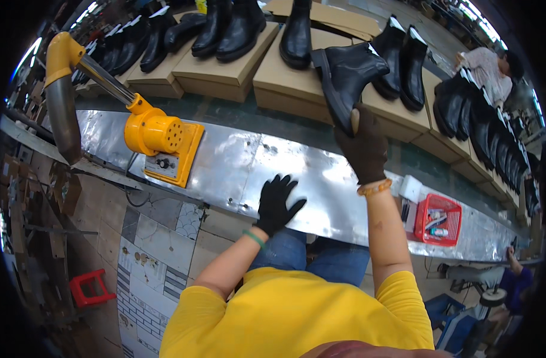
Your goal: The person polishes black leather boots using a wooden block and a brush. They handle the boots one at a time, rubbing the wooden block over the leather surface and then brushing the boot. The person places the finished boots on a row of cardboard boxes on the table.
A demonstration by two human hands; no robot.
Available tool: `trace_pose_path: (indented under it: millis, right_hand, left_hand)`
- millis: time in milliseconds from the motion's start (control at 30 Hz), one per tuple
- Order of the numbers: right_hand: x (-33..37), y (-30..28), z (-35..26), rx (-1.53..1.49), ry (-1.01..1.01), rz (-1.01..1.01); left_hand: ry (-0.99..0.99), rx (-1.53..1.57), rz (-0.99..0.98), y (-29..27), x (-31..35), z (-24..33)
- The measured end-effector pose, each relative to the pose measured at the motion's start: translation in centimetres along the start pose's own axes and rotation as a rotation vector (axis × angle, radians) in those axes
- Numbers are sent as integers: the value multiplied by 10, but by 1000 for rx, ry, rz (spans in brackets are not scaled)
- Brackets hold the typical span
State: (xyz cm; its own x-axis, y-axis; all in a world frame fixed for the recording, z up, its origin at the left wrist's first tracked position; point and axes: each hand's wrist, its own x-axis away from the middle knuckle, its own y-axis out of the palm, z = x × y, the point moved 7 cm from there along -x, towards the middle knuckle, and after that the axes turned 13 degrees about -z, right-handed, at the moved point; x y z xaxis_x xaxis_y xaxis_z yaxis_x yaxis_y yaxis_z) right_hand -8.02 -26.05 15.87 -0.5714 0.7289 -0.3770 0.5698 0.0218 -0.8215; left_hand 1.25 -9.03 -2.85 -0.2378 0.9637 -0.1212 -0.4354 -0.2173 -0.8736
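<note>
Head view: other boots (240, 33) are already lining boxes (210, 85) beyond the table's (222, 164) far edge; my right hand (365, 140) is gripping a tilted boot (350, 71), apparently unplaced; my left hand (277, 204) is hovering, spread wide.

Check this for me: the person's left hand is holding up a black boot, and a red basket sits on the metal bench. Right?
Not quite: the head view shows the right hand holding up the black boot, not the left hand. The red basket does sit on the metal bench.
</note>
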Motion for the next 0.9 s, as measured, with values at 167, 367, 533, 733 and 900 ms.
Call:
trace_pose_path:
  millis: [167,367,533,733,900]
  right_hand:
    - [96,-4,-10,-171,-22,88]
    - [160,9,-20,-326,-104,-107]
    - [192,31,50,-1023,500,-276]
    - [172,14,78,-1113,457,-78]
    - [181,59,115,-1718,556,90]
  left_hand:
    - [-101,2141,-348,10,-78,16]
    - [-61,2201,-324,20,-75,33]
    - [97,1872,-225,-23,-32,23]
    - [63,1627,-405,-74,8,25]
    - [-64,1880,-631,-82,38,31]
